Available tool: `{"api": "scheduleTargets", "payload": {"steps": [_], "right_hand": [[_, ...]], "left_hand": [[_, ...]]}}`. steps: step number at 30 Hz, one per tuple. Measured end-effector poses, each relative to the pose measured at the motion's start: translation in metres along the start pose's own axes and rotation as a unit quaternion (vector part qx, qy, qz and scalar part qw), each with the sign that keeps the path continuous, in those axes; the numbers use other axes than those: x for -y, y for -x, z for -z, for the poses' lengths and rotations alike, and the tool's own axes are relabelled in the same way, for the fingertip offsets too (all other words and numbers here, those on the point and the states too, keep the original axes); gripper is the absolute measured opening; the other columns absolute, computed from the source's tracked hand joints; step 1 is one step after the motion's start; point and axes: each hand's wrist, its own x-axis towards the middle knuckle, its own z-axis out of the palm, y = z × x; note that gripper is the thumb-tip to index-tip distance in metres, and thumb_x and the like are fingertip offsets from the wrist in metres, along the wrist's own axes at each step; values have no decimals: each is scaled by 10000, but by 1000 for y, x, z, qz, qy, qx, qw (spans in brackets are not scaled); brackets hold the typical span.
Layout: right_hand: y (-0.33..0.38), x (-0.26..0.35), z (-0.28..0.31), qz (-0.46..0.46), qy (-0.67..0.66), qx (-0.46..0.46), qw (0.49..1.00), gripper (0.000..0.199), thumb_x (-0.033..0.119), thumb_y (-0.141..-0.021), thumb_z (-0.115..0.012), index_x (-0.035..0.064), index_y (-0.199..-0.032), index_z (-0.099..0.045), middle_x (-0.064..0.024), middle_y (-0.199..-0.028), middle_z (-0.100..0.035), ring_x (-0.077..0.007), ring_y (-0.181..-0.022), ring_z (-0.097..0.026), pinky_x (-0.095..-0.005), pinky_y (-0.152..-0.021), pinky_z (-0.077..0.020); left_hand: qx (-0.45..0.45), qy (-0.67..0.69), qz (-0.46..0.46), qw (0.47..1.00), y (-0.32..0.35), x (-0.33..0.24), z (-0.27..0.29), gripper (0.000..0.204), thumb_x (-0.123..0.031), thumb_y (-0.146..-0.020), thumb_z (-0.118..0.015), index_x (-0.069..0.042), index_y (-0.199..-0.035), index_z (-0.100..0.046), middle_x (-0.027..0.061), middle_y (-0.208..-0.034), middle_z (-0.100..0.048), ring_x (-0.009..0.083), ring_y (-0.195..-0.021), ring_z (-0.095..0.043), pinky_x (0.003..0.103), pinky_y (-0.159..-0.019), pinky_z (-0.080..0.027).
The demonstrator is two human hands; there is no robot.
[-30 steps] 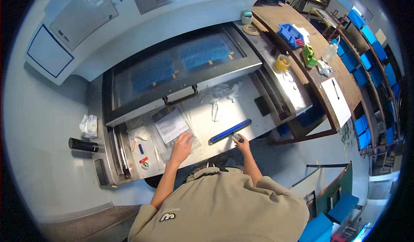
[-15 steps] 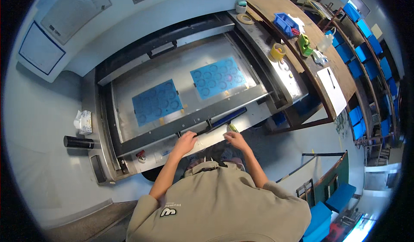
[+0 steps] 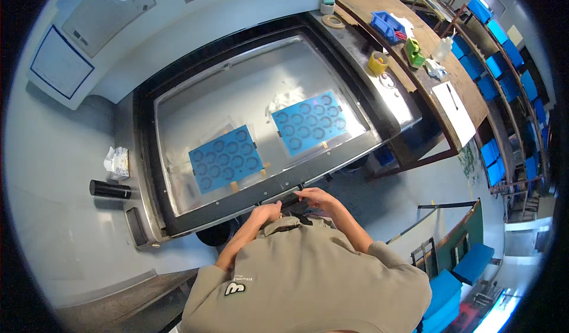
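A large glass lid in a black frame (image 3: 155,202) lies flat over the machine bed. Under the glass are two blue sheets printed with rings, one at the left (image 3: 226,158) and one at the right (image 3: 309,122). A dark handle (image 3: 291,200) sits at the middle of the frame's near edge. My left hand (image 3: 265,212) grips the handle's left end. My right hand (image 3: 317,198) is closed over its right end. My torso in a khaki shirt hides what lies below the handle.
A black cylinder (image 3: 109,189) and a small tissue pack (image 3: 117,161) lie on the grey ledge at the left. To the right runs a wooden bench (image 3: 468,99) with a yellow tape roll (image 3: 377,63), a blue bin (image 3: 388,26) and a paper sheet (image 3: 453,102). Blue crates (image 3: 492,155) line shelves beyond.
The glass lid, raised a second ago, has come down flat over the bed. Both my hands moved from the sheets on the bed to the front handle.
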Motion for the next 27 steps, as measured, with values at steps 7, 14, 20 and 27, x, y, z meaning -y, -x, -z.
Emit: {"api": "scheduleTargets", "payload": {"steps": [7, 14, 20, 27], "right_hand": [[89, 61, 17, 191, -41, 141, 971, 316, 370, -931, -707, 90, -795, -647, -42, -781, -607, -68, -512, -426, -234, -453, -328], [80, 115, -1, 281, -120, 134, 943, 297, 370, -982, -633, 102, -853, -619, 3, -755, -595, -94, -674, -577, -239, -499, -434], [12, 114, -39, 140, 120, 50, 982, 320, 393, -971, -658, 73, -973, -656, 33, -707, -537, -53, -576, -487, -242, -499, -403], [-56, 95, -80, 128, 235, 32, 963, 639, 412, -944, -690, 65, -1438, -482, -31, -732, -602, -88, -521, -521, -275, -464, -426]], "left_hand": [[-53, -43, -84, 994, 162, -64, 116, 499, -450, -987, -540, 39, -1085, -552, 303, -1086, -655, 463, -1060, -619, 510, -860, -498], [-420, -88, -104, 897, 319, -117, 239, 466, -533, -936, -600, -70, -882, -611, 211, -658, -626, 433, -669, -641, 498, -566, -496], [-772, -132, -155, 602, 344, -125, 321, 465, -304, -1022, -507, -34, -661, -619, 194, -550, -536, 388, -512, -572, 449, -480, -424], [-806, -13, -43, 590, 387, -111, 394, 442, -379, -1007, -570, 30, -904, -703, 175, -713, -652, 344, -686, -655, 439, -721, -524]]}}
